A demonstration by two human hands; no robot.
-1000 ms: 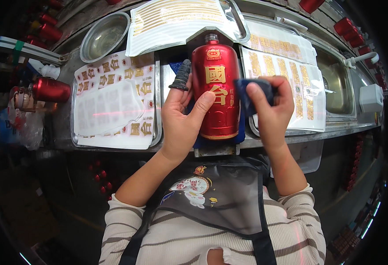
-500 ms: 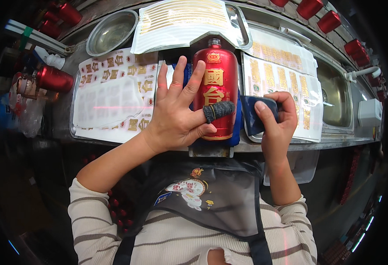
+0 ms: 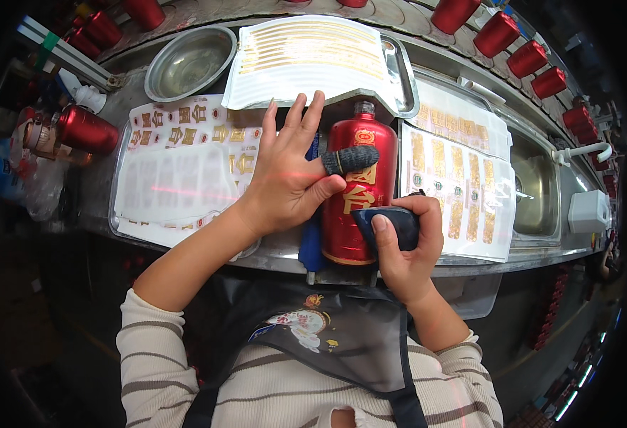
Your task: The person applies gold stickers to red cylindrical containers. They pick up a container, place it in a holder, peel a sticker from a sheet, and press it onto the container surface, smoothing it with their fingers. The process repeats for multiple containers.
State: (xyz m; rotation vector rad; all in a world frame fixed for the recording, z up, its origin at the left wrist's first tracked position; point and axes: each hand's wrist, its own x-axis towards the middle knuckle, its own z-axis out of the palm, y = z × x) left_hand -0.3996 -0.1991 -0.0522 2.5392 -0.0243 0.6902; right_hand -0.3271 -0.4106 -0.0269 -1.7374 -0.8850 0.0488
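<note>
A red bottle [image 3: 370,227] with gold characters lies on its back on a blue cloth [image 3: 313,246], neck away from me. My left hand [image 3: 285,167] is open, fingers spread, with a dark knitted finger cover [image 3: 351,160] on the index finger. That covered fingertip lies over the upper characters and hides part of them. Between thumb and fingers, my right hand [image 3: 410,250] grips a dark blue flexible scraper [image 3: 399,222]. The scraper's left corner is at the bottle's lower right side, over or against the last character.
Sheets of gold character decals [image 3: 185,132] lie on a tray at left, patterned decal sheets [image 3: 463,185] at right. Behind are a metal bowl [image 3: 191,64] and a sheet of gold strips [image 3: 310,53]. A sink [image 3: 534,185] and further red bottles [image 3: 497,34] stand beyond.
My right hand has brought the scraper leftward to the bottle's lower right side. The left index finger now lies higher on the bottle. The whole view has shifted a little.
</note>
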